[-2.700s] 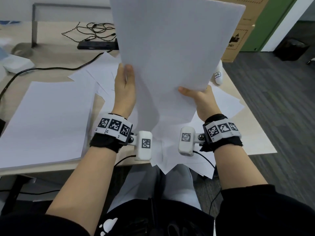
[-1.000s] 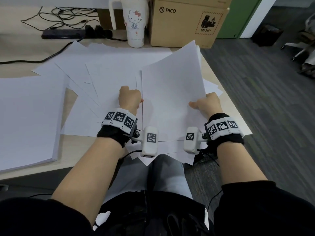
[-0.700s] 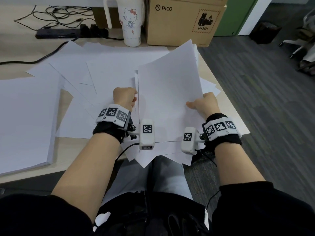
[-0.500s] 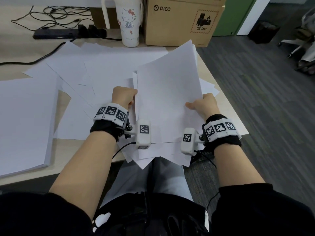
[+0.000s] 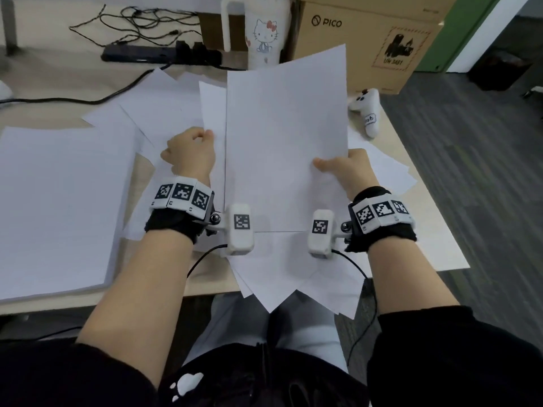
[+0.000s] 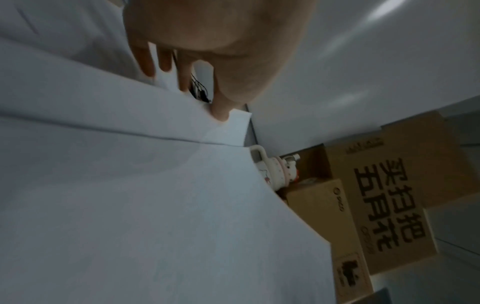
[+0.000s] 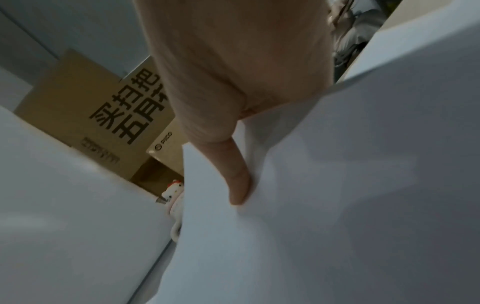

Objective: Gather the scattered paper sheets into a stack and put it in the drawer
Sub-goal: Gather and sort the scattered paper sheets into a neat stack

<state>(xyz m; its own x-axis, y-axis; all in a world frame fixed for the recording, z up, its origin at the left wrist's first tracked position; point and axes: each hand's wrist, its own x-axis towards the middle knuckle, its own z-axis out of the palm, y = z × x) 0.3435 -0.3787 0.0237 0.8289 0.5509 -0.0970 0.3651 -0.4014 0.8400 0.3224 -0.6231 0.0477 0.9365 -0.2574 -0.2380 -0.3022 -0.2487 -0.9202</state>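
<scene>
I hold a bundle of white paper sheets (image 5: 282, 148) just above the desk, roughly squared, long side pointing away from me. My left hand (image 5: 202, 136) pinches its left edge with curled fingers; the left wrist view shows the thumb (image 6: 221, 111) on top of the paper (image 6: 130, 205). My right hand (image 5: 326, 167) grips the right edge, thumb (image 7: 236, 185) pressed on the top sheet (image 7: 337, 205), fingers hidden beneath. Loose sheets (image 5: 164, 107) lie fanned under and behind the bundle, and several corners (image 5: 293, 277) hang over the front edge. No drawer is in view.
A thick pile of paper (image 5: 58, 207) lies on the left of the desk (image 5: 435, 248). At the back stand a Hello Kitty mug (image 5: 264, 33), a PICO cardboard box (image 5: 361, 39) and a power strip (image 5: 158, 55) with cables. A small white toy (image 5: 367, 113) lies at the right.
The bundle came down from in front of my face to just over the desk. Over the last second it turned from slanting right to nearly straight, both hands still on its edges.
</scene>
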